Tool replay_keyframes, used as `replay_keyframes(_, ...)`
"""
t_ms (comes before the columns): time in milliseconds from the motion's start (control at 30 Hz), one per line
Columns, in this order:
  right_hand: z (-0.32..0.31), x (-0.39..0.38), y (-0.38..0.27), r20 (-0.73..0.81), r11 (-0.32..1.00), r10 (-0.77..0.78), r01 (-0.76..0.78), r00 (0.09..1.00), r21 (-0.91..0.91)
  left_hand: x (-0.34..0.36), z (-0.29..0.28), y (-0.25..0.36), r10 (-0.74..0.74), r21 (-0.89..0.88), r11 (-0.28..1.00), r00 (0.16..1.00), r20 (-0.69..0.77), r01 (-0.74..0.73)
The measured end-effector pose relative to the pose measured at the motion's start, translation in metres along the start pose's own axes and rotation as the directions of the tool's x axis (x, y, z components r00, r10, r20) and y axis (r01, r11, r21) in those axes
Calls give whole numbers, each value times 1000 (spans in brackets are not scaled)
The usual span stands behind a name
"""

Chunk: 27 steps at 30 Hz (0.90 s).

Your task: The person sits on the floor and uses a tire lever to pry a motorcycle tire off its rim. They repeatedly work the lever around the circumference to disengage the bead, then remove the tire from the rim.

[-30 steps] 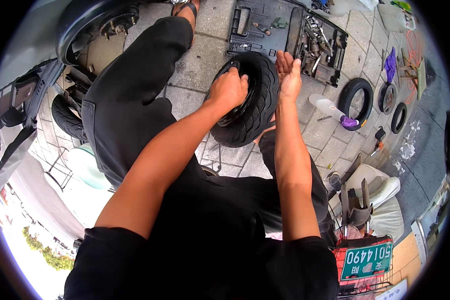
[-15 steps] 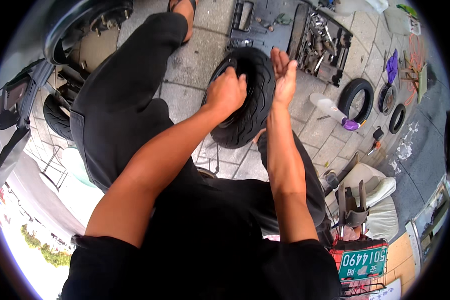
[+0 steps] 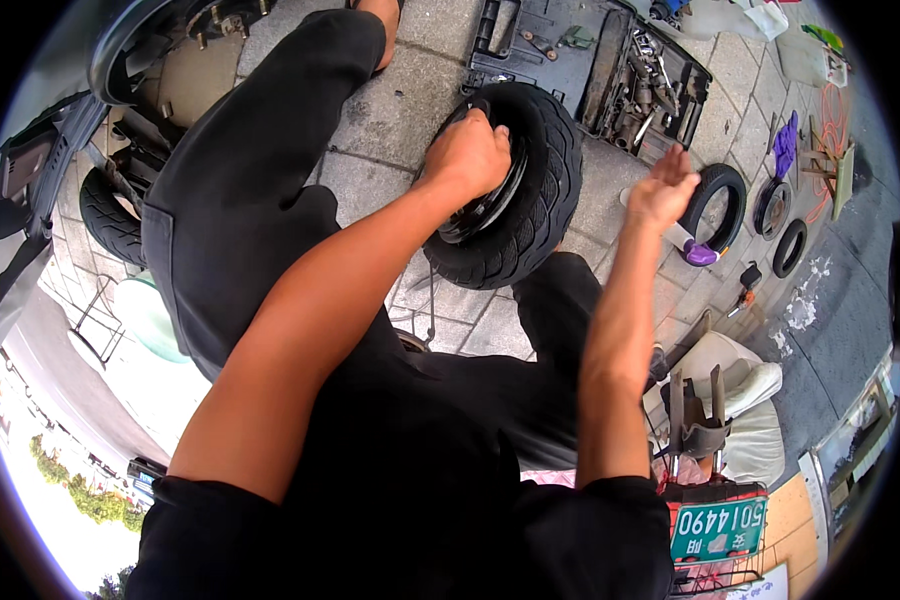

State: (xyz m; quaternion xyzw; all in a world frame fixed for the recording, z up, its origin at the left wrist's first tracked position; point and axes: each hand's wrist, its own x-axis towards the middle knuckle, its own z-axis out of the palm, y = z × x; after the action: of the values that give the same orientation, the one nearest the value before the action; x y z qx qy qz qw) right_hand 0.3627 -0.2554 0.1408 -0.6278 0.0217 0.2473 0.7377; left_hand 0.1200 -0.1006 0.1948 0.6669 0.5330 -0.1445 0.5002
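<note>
A black treaded tyre (image 3: pixel 530 220) with a dark rim (image 3: pixel 465 225) inside it sits upright, slightly tilted, between my legs. My left hand (image 3: pixel 468 155) reaches into its opening, fingers curled over the upper inner edge of the wheel; their tips are partly hidden. My right hand (image 3: pixel 663 190) is held in the air right of the tyre, apart from it, fingers extended and slightly bent, with nothing in them. Below that hand lies a pale cylindrical container with a purple end (image 3: pixel 700 252).
Beyond the tyre lies an open tool case (image 3: pixel 530 70) with metal tools. A smaller tyre (image 3: pixel 730 215), a purple cloth (image 3: pixel 783 145) and orange cord lie to the right. A vehicle hub (image 3: pixel 220 25) is upper left, a pale stool (image 3: pixel 145 320) left, a red basket (image 3: pixel 720 565) lower right.
My right hand has left the tyre's right side and swung out to the right. The tyre has shifted slightly up and right, with my left hand staying on it.
</note>
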Motion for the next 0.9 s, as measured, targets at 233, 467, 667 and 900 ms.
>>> replay_keyframes(233,65,-78,50,233,993,84,-62,969,-101,-8,2,-13,30,74,997,999,-34,-28)
replay_keyframes(467,50,-137,4,247,787,599,-504,762,-355,-39,-8,-24,24,-37,999,998,-51,-26)
replay_keyframes(667,51,-138,-19,238,725,678,-578,696,-374,-37,13,-50,260,-246,935,966,-18,-256)
replay_keyframes(900,44,-114,-14,313,737,676,-609,667,-293,-46,23,-35,173,-233,954,982,-78,-187)
